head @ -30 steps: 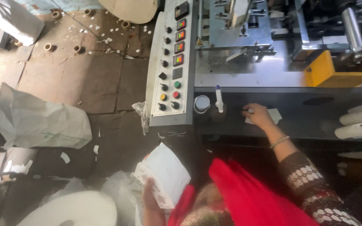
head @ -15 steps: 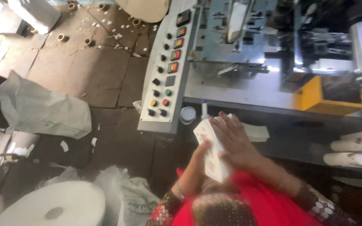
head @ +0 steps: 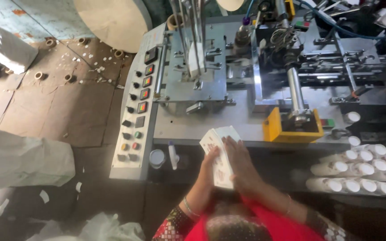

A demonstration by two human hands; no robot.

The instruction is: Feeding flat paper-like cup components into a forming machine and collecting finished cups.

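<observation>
We see both hands clamped on a stack of paper blanks (head: 220,156), held on edge in front of the machine (head: 246,125). The left hand (head: 208,172) grips it from below; the right hand (head: 242,165) lies flat on its side. Stacked cups (head: 358,172) lie to the right, a control panel (head: 135,116) to the left.

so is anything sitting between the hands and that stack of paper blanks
Nothing visible does. The stack of printed paper blanks is already pressed between both hands: the left hand cups its left side and the right hand lies flat on its right face, just in front of the machine's grey deck.
</observation>
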